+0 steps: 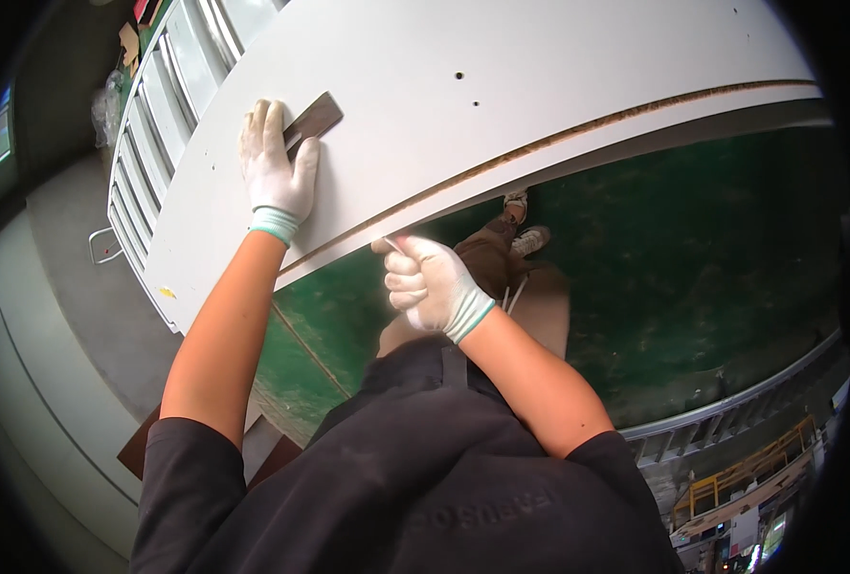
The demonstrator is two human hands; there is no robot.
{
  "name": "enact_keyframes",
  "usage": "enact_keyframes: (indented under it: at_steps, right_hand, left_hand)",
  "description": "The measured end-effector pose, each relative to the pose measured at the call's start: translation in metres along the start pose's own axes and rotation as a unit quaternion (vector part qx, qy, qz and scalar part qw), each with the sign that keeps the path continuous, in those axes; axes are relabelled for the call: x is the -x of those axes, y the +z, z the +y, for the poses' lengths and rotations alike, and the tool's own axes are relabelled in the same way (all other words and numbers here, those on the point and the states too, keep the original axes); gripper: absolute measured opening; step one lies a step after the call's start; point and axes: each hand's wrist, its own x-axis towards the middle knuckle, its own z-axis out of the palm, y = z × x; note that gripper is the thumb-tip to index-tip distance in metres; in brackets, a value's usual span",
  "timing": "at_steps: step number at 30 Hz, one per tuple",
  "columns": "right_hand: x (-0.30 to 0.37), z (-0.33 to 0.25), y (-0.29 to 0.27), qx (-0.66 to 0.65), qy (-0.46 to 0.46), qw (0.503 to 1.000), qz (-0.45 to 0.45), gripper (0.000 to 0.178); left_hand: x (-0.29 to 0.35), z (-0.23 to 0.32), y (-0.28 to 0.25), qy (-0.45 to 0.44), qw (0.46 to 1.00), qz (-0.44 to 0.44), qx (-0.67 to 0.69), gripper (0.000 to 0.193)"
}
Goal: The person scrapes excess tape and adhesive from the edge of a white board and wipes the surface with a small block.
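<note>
A large white panel lies in front of me, with a groove along its near edge that shows a rough brown core. My left hand, in a white glove with a green cuff, rests flat on the panel, fingers stretched out and thumb apart. Between thumb and fingers, a flat grey-brown metal plate, like a scraper blade, lies partly hidden by the hand. Close to the panel's near edge, my gloved right hand is closed in a fist. Something thin and pale pokes out near its thumb, too small to name.
Grey metal rollers of a conveyor run beyond the panel's left side. Two small dark holes mark the panel's surface. Below is a green floor. At the lower right, a metal rail stands before a yellow frame.
</note>
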Motion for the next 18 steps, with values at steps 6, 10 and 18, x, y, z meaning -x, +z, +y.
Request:
enact_keyframes:
  at_steps: [6,10,18]
  right_hand:
    - [0.043,-0.021,0.007,0.093,-0.028,0.994,0.046,0.021]
    - [0.082,-0.045,0.014,0.155,-0.030,0.985,0.067,0.019]
    - [0.193,-0.111,0.033,0.354,-0.064,0.927,0.110,0.021]
  left_hand:
    - [-0.001,-0.001,0.005,-0.014,0.999,-0.032,0.007,0.071]
    - [-0.001,-0.005,0.003,-0.005,0.999,-0.048,-0.019,0.073]
    - [-0.001,-0.005,0.010,-0.021,0.999,-0.039,-0.001,0.074]
